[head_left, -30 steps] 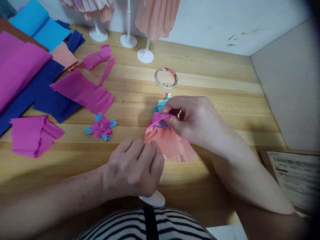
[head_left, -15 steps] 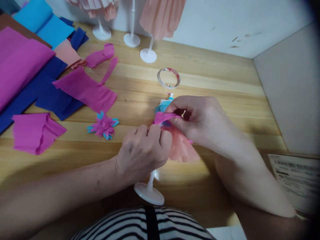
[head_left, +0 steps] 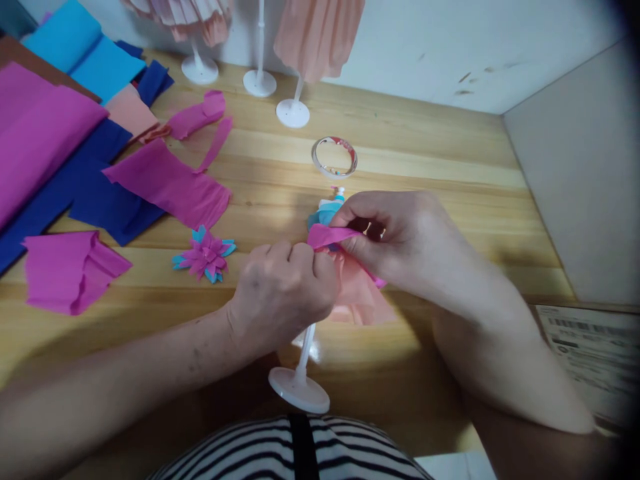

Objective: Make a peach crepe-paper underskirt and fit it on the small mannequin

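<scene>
A miniature dress form on a white stand (head_left: 300, 389) leans in front of me, dressed in a blue top (head_left: 324, 213) and a pleated peach skirt (head_left: 357, 297). A pink crepe paper strip (head_left: 327, 235) lies across its waist. Between thumb and forefinger, my right hand (head_left: 405, 243) pinches this strip. My left hand (head_left: 285, 293) is closed at the strip's other side, its fingertips hidden behind the knuckles. To the left lies a pink and blue paper flower (head_left: 206, 255).
A roll of clear tape (head_left: 335, 158) lies beyond the dress form. Pink crepe paper pieces (head_left: 173, 183) and dark blue sheets (head_left: 107, 193) spread over the left side. White stands (head_left: 293, 113) with peach skirts line the wall. A labelled box (head_left: 590, 360) sits at right.
The left hand has shifted slightly left and up, showing more of the stand's pole. The pink strip looks straighter between the hands. The right hand stays nearly in place.
</scene>
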Action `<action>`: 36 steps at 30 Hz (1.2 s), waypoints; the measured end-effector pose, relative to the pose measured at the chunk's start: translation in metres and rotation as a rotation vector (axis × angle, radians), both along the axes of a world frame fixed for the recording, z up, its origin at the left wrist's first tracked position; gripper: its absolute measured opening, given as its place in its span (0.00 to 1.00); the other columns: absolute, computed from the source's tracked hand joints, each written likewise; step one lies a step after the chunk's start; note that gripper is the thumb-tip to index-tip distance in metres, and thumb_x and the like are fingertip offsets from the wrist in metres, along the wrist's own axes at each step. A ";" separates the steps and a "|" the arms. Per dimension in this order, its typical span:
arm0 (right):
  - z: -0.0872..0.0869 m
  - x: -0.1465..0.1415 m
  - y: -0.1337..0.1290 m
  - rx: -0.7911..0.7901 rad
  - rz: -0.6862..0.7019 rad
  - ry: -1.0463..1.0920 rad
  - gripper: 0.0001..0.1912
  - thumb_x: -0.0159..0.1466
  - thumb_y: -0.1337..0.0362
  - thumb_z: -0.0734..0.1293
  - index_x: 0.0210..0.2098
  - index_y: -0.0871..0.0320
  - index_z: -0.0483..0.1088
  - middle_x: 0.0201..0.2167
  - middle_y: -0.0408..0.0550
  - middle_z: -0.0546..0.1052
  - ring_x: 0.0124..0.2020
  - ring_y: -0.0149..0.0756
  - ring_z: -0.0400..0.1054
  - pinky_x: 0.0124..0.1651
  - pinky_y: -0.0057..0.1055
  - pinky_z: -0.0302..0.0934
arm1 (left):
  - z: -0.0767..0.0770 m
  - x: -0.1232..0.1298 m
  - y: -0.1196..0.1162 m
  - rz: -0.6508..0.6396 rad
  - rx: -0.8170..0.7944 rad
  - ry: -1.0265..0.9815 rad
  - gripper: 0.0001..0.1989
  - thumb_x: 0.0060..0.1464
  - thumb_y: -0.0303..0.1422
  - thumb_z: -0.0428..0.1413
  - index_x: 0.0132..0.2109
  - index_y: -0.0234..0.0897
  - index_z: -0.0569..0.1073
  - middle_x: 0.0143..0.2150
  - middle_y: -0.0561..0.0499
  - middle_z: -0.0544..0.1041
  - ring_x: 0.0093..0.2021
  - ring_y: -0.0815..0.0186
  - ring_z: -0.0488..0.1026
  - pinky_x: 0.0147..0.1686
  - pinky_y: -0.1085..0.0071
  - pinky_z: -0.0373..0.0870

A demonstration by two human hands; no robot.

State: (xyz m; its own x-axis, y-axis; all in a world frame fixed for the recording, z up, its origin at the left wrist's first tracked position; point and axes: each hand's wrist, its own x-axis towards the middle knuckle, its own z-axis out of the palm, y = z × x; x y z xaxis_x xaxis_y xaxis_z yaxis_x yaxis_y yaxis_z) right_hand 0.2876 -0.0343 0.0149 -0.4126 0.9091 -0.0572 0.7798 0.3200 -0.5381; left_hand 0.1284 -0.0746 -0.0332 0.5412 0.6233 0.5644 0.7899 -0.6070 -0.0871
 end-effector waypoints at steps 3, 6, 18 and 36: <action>0.000 0.001 0.001 0.000 0.027 0.022 0.09 0.55 0.74 0.63 0.26 0.57 0.73 0.24 0.44 0.75 0.24 0.33 0.65 0.28 0.30 0.54 | 0.000 -0.001 0.000 0.008 -0.051 0.013 0.11 0.50 0.25 0.53 0.21 0.38 0.64 0.17 0.51 0.67 0.17 0.62 0.67 0.17 0.67 0.52; -0.001 0.000 0.000 -0.001 0.039 0.031 0.08 0.56 0.73 0.63 0.26 0.57 0.73 0.24 0.44 0.75 0.25 0.33 0.65 0.29 0.30 0.54 | 0.001 -0.001 0.001 0.017 -0.068 0.029 0.11 0.49 0.26 0.54 0.21 0.38 0.65 0.17 0.50 0.68 0.17 0.61 0.68 0.17 0.68 0.53; 0.019 0.009 -0.006 -0.050 0.056 0.067 0.07 0.61 0.61 0.67 0.28 0.56 0.73 0.25 0.45 0.76 0.24 0.33 0.65 0.29 0.31 0.56 | 0.002 -0.012 -0.005 0.103 -0.216 0.097 0.07 0.44 0.24 0.51 0.22 0.38 0.66 0.18 0.48 0.70 0.19 0.60 0.69 0.17 0.68 0.55; 0.030 0.021 -0.003 0.028 0.037 -0.001 0.12 0.64 0.66 0.63 0.25 0.56 0.72 0.18 0.43 0.70 0.20 0.31 0.60 0.23 0.31 0.51 | 0.004 -0.003 0.007 -0.106 -0.306 -0.237 0.25 0.51 0.24 0.53 0.58 0.31 0.64 0.62 0.31 0.65 0.57 0.46 0.68 0.52 0.51 0.68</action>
State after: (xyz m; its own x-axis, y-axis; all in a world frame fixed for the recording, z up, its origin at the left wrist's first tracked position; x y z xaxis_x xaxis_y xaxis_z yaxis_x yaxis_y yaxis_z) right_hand 0.3084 -0.0371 0.0450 -0.4457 0.8946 -0.0324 0.7676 0.3633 -0.5281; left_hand 0.1249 -0.0671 -0.0288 0.4881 0.7301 0.4783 0.6982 -0.6554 0.2879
